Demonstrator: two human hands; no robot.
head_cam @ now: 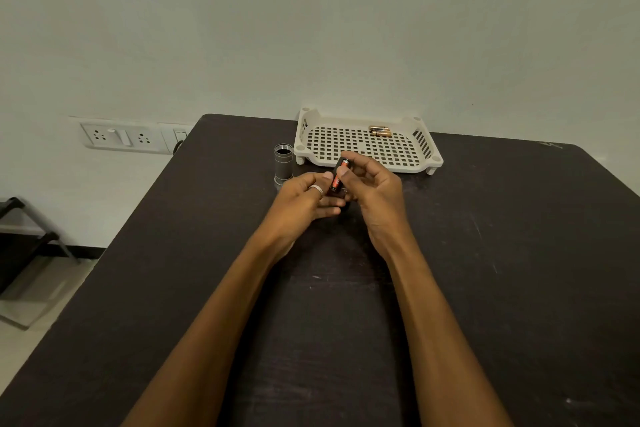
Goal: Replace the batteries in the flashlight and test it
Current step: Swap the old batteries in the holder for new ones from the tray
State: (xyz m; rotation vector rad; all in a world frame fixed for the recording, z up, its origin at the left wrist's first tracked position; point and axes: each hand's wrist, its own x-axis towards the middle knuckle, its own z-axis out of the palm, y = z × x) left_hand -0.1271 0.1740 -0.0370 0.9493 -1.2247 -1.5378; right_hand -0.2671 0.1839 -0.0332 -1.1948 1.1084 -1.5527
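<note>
Dark tabletop (485, 253) pushed up to a pale wall, with a socket panel (128, 137) off to the left. Near the far edge, the person works on the cells.

The left hand (304, 194) is curled round a small black battery holder (336, 167), lifted just off the table, thumb laid along its side. The right hand (374, 184) pinches the far end of a red battery (336, 180) lying in that holder, between forefinger and thumb, the other fingers loosely bent.

The battery's long axis runs away from the person and a little to the right, far end raised. I cannot make out which terminal faces where.

The flashlight body (283, 163) stands upright just left of the hands, open mouth up, apart from them. Behind sits a white perforated tray (415, 166) with a few gold-and-black batteries (379, 130) lying side by side near its back wall.

To my eye the cell swap itself is in hand. Whether this red one is being seated or prised out, I can't say.

Next comes finger work: press or lever the cell squarely against its spring, with polarity matching the holder. After that, the holder goes straight down into the open tube. No end cap is in sight.
</note>
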